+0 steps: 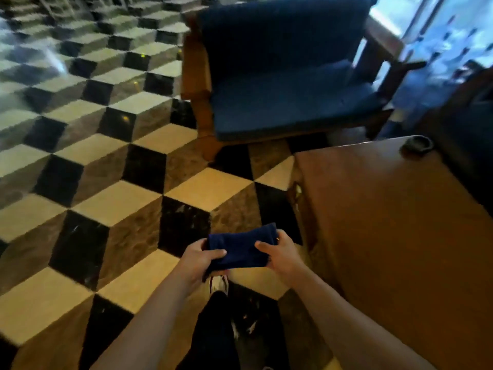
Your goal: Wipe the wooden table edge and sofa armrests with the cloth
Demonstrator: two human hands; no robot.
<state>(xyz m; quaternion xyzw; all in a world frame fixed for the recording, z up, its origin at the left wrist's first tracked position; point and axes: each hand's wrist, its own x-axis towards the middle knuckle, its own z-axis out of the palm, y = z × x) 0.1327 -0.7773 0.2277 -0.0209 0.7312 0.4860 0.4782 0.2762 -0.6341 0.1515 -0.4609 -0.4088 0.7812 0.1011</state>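
A folded dark blue cloth [237,249] is held between both hands above the floor. My left hand [198,259] grips its left end and my right hand [280,253] grips its right end. The wooden table [386,214] stands to the right, its near left edge [300,193] close to my right hand. Ahead stands a sofa with blue cushions [288,76] in a wooden frame. Its left armrest [193,68] and right armrest [386,41] are bare wood.
A dark round ashtray [417,146] sits near the table's far corner. The floor [106,156] is a black, white and brown cube-pattern tile. My shoe [220,283] shows below the cloth. Bright windows are at the far right.
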